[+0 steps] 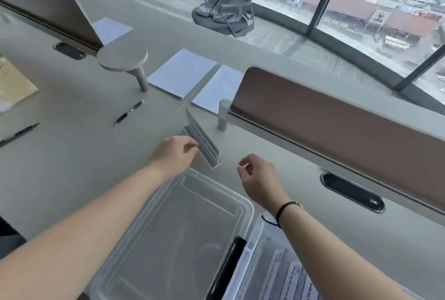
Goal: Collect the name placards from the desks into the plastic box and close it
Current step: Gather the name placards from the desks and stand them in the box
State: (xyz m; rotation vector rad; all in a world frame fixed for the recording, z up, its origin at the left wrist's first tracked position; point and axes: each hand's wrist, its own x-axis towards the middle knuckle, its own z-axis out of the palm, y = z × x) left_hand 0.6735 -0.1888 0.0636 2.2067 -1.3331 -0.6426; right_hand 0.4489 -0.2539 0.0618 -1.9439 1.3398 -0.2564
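Observation:
A clear acrylic name placard (202, 139) stands tilted on the grey desk (72, 155), just beyond the box. My left hand (174, 153) is right beside its left edge, fingers curled and pinched close to it; whether it touches is unclear. My right hand (258, 177) hovers to the right of the placard, fingers loosely apart, holding nothing. The clear plastic box (286, 273) sits at the bottom with several placards lying inside. Its clear lid (183, 227) with a black latch (228, 266) lies flat to the left of it, under my left forearm.
Brown desk dividers stand at the right (337, 121) and back left (43, 8). White paper stacks (180, 72) and two black pens (130, 112) lie on the desk. A round grey stand (122, 59), cable ports (352, 191), and a grey chair (228, 10) by the window are nearby.

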